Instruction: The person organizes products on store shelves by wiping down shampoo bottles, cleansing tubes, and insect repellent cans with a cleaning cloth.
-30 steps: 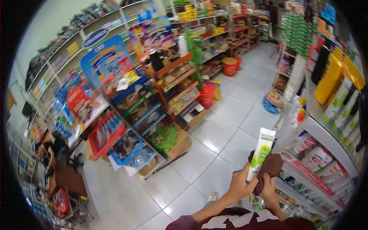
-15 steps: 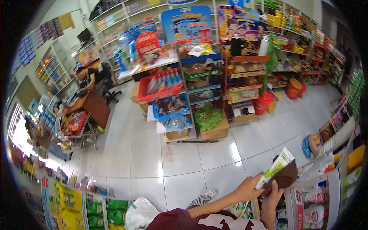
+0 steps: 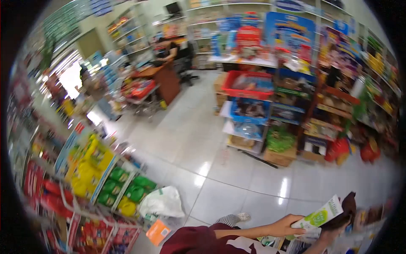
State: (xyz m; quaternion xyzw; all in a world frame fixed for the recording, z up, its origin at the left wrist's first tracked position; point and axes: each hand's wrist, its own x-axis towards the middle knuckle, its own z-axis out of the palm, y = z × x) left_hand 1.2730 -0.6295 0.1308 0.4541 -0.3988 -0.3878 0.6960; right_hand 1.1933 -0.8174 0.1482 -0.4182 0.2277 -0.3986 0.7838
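My left hand is closed around the lower end of a white and green squeeze tube, which slants up to the right. Just beyond the tube, my right hand grips a dark brown cloth. Motion blurs the right fingers, and the tube and cloth partly cover them. The cloth lies close behind the tube and overlaps it in this view. Below both hands are blurred packages on a shelf.
Green bottles and yellow bottles fill a shelf at left, beside a white plastic bag. Across the tiled floor stand a red basket and snack racks. A person stands near the bright doorway; another sits by the desk.
My view has swung left, so the shop has shifted right in the picture. Both hands, still holding the tube and the brown cloth, now appear lower and further right.
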